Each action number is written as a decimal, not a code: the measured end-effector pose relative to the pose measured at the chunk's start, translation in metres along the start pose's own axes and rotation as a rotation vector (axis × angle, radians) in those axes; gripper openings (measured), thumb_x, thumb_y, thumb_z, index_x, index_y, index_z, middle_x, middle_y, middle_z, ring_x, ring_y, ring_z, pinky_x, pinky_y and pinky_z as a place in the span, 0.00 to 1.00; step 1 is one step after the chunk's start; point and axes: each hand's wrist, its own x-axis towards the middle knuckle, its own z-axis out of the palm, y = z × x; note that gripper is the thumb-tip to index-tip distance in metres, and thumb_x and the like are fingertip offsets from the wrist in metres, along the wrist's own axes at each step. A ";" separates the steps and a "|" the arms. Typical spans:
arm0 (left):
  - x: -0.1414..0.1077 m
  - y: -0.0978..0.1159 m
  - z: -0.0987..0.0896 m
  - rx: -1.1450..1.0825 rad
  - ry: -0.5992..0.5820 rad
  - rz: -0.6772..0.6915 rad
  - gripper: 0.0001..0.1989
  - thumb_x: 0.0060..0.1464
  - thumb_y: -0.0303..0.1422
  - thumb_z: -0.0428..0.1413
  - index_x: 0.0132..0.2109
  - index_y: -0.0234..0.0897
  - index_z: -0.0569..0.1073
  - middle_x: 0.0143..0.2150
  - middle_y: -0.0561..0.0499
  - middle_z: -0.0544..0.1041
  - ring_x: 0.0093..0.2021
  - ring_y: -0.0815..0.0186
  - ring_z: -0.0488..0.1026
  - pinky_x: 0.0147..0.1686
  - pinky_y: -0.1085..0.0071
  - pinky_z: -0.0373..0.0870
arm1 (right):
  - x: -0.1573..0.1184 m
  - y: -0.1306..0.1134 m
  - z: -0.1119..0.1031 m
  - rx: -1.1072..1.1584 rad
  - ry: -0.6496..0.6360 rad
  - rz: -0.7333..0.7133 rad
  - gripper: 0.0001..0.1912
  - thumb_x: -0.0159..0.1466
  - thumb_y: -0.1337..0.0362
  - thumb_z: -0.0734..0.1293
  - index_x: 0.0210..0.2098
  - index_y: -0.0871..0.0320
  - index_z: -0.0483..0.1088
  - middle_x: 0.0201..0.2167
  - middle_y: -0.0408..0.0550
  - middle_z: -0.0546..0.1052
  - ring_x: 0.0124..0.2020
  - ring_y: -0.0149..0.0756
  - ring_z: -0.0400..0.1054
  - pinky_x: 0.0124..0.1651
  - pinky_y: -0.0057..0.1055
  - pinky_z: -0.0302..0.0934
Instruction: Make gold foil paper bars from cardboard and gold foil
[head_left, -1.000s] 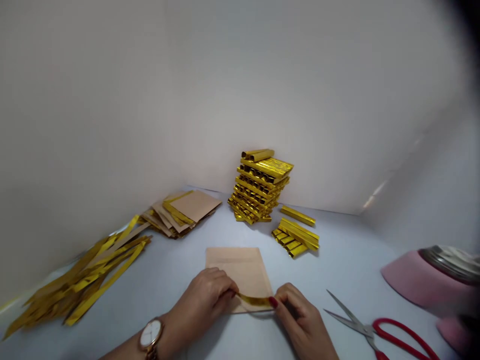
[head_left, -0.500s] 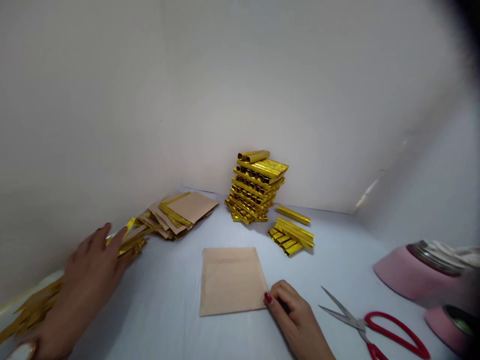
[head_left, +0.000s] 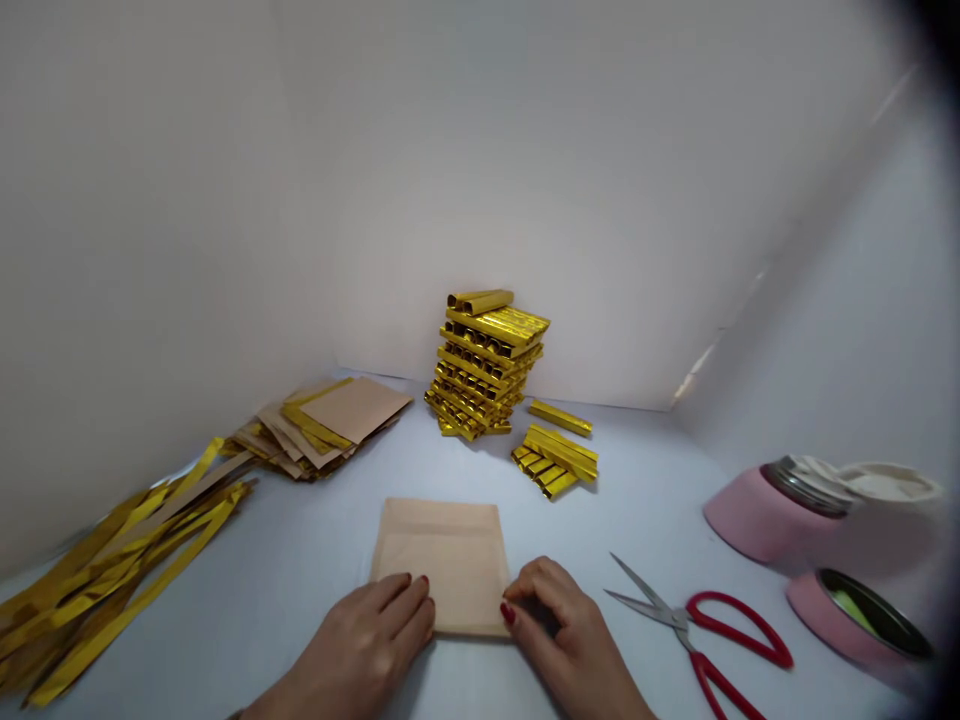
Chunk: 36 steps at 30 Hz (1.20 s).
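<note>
A folded brown paper square (head_left: pixel 446 550) lies flat on the table in front of me, creased along its far part. My right hand (head_left: pixel 559 630) pinches its near right edge between thumb and bent fingers. Over the near left corner my left hand (head_left: pixel 367 640) has its fingers curled onto the paper; its thumb is hidden. Red-handled scissors (head_left: pixel 681 618) lie with parted blades just right of my right hand.
Gold foil tubes stand in a crisscross stack (head_left: pixel 487 365) at the back, with a few loose gold tubes (head_left: pixel 559 455) beside it. Brown and gold sheets (head_left: pixel 352 410) pile at the left, near gold strips (head_left: pixel 127 560). A pink jar (head_left: pixel 772 515) and pink cup (head_left: pixel 840 620) stand right.
My left hand has come from the gold strips at the left to the paper square's near left corner. My right hand stays at the right edge. The view has shifted slightly.
</note>
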 end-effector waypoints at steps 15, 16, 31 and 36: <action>-0.007 0.001 0.001 -0.268 -0.024 -0.062 0.22 0.69 0.32 0.33 0.42 0.37 0.72 0.32 0.47 0.76 0.28 0.64 0.74 0.26 0.73 0.73 | -0.017 0.011 0.011 -0.308 -0.043 -0.334 0.11 0.63 0.73 0.59 0.32 0.56 0.71 0.27 0.46 0.74 0.28 0.35 0.68 0.30 0.30 0.62; -0.009 -0.002 0.002 -0.306 -0.037 -0.095 0.20 0.69 0.32 0.35 0.42 0.38 0.72 0.32 0.48 0.76 0.29 0.64 0.74 0.26 0.73 0.72 | -0.018 0.012 0.009 -0.283 -0.055 -0.312 0.10 0.63 0.73 0.61 0.33 0.55 0.71 0.28 0.46 0.74 0.29 0.35 0.68 0.31 0.30 0.62; -0.024 -0.015 0.013 -0.411 -0.039 -0.429 0.07 0.61 0.33 0.50 0.47 0.46 0.66 0.35 0.55 0.77 0.31 0.65 0.77 0.28 0.76 0.74 | -0.014 0.016 0.008 -0.341 -0.015 -0.152 0.07 0.62 0.70 0.61 0.27 0.56 0.63 0.25 0.46 0.70 0.27 0.36 0.65 0.29 0.33 0.60; -0.029 -0.014 0.017 -0.296 -0.014 -0.422 0.12 0.63 0.38 0.48 0.52 0.43 0.65 0.40 0.50 0.77 0.36 0.64 0.78 0.32 0.75 0.76 | -0.015 0.014 0.011 -0.415 -0.013 -0.132 0.06 0.60 0.69 0.62 0.27 0.56 0.61 0.25 0.46 0.69 0.27 0.36 0.64 0.29 0.33 0.60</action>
